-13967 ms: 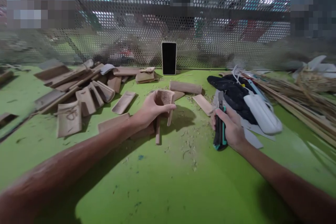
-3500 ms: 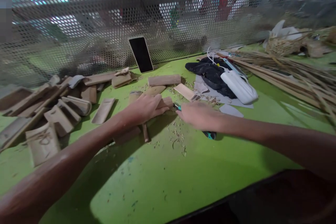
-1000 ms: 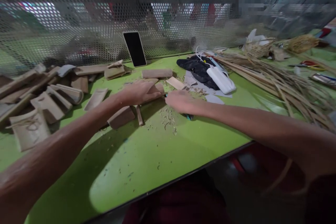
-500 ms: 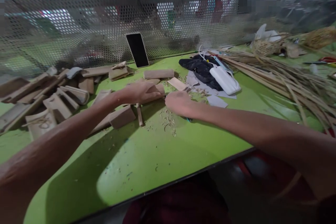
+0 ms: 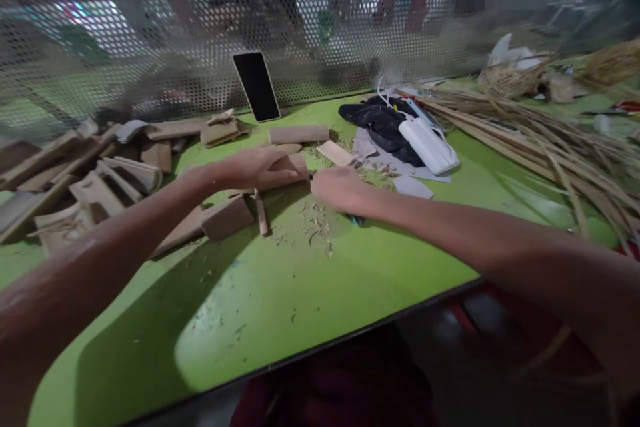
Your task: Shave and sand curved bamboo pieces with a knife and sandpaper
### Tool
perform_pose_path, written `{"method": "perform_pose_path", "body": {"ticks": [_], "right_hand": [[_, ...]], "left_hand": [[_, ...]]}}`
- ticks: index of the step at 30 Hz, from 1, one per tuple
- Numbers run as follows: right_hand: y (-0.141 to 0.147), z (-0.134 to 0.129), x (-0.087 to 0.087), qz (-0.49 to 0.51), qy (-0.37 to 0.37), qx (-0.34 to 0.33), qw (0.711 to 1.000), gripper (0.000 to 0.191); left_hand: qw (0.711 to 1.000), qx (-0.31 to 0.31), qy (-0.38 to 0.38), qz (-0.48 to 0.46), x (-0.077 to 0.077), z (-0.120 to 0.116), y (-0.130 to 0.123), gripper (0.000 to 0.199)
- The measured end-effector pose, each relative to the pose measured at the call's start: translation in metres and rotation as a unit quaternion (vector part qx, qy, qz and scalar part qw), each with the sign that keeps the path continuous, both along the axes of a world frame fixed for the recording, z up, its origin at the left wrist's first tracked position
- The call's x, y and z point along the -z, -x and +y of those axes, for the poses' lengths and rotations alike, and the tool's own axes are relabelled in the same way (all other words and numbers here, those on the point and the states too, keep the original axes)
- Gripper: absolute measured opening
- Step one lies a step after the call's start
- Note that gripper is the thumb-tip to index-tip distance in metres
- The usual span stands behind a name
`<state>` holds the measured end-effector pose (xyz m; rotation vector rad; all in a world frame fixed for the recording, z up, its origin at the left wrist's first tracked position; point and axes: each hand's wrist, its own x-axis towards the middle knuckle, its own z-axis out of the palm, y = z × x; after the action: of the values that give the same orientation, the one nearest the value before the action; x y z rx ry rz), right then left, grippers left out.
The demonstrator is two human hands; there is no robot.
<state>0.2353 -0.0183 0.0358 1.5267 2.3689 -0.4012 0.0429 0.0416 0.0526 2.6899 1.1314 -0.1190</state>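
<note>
My left hand (image 5: 265, 168) lies over a pale piece of split bamboo (image 5: 299, 163) and grips it down against the green table. My right hand (image 5: 337, 188) is closed in a fist just right of that piece's end. From the fist, a small dark tip shows toward the bamboo, and a blue-green end (image 5: 357, 220) of a slim cutting tool sticks out below; the rest is hidden by the fingers. Curled shavings (image 5: 317, 223) lie below the hands. Nearest my left wrist are a thick bamboo block (image 5: 227, 219) and a short thin stick (image 5: 261, 212).
Split bamboo pieces (image 5: 105, 190) are heaped on the left. A phone (image 5: 257, 87) leans on the perforated metal screen (image 5: 180, 60). Behind my right hand lie a black cloth (image 5: 385, 127) and a white power bank (image 5: 429, 147). Long strips (image 5: 530, 137) spread on the right.
The view has shifted slightly, so the table items sit a little higher and further left. Both hands keep their places at the bamboo piece, and their grip looks the same.
</note>
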Motion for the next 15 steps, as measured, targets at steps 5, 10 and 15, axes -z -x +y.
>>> {"method": "perform_pose_path", "body": {"ticks": [5,10,15], "right_hand": [[-0.01,-0.009,-0.008,-0.034,-0.019,0.002,0.999,0.024],[-0.024,-0.003,-0.011,0.002,-0.055,0.063,0.996,0.043],[-0.028,0.005,-0.005,0.029,-0.055,0.081,0.995,0.047]], "left_hand": [[0.999,-0.011,-0.027,-0.028,0.007,-0.002,0.008,0.048],[0.998,-0.02,-0.018,-0.053,0.008,0.016,0.01,0.049],[0.996,0.002,-0.008,-0.085,0.009,0.032,0.009,0.052]]}}
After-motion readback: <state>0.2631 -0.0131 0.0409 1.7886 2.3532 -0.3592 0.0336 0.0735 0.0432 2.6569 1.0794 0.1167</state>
